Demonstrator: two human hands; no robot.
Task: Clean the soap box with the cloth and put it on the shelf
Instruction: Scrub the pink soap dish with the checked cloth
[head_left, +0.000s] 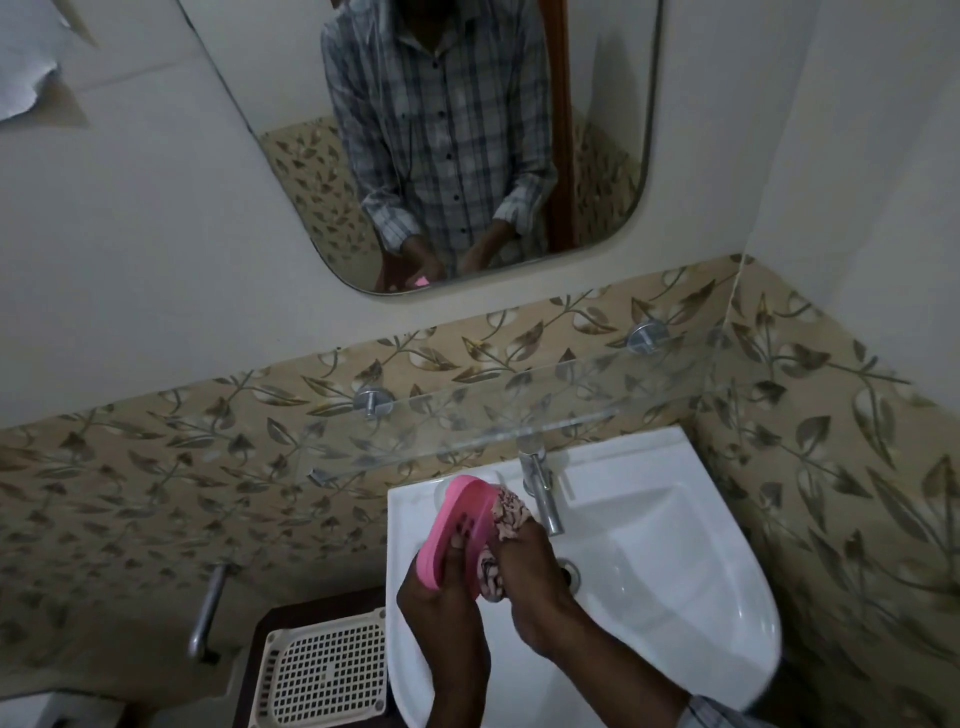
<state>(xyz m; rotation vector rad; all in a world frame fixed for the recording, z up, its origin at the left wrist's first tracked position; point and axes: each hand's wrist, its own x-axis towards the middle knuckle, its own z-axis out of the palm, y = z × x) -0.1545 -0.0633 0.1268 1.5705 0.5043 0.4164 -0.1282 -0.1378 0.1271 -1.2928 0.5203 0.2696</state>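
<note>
Over the left part of the white sink (675, 545), my left hand (441, 582) grips a pink oval soap box (457, 514), tilted on edge with its hollow side facing right. My right hand (535, 571) holds a bunched cloth (511, 514), pale with a dark pattern, and presses it against the box's inner side. Part of the cloth hangs below between my two hands. A clear glass shelf (519, 415) on two round metal brackets runs along the wall above the sink.
A chrome tap (543, 488) stands just right of the cloth, with the drain (571, 569) below it. A white perforated basket (324, 670) sits left of the sink on a dark stand. A metal handle (208, 610) is on the left wall. A mirror (441, 145) hangs above.
</note>
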